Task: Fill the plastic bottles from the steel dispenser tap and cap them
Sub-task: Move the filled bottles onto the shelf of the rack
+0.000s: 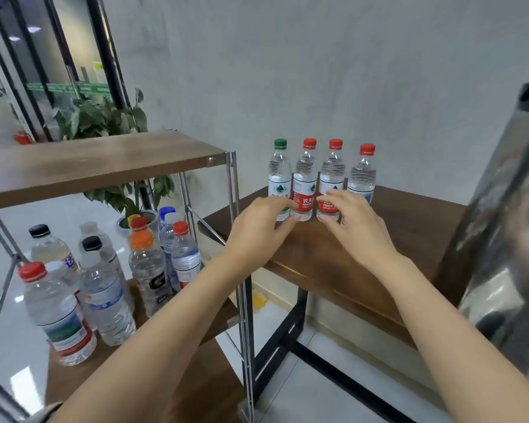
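Four capped bottles (321,178) stand in a row on a dark wooden table (409,227), beside the steel dispenser (507,209), as the left hand (257,227) and right hand (355,224) reach in, fingers loosely spread and gripping nothing, best nudging them gently to avoid tipping.

My only view is the head camera, wide-angle, looking forward and down from just above the counter (333,257) toward the wall corner, close in, with a shelf rack (104,166) on the left.
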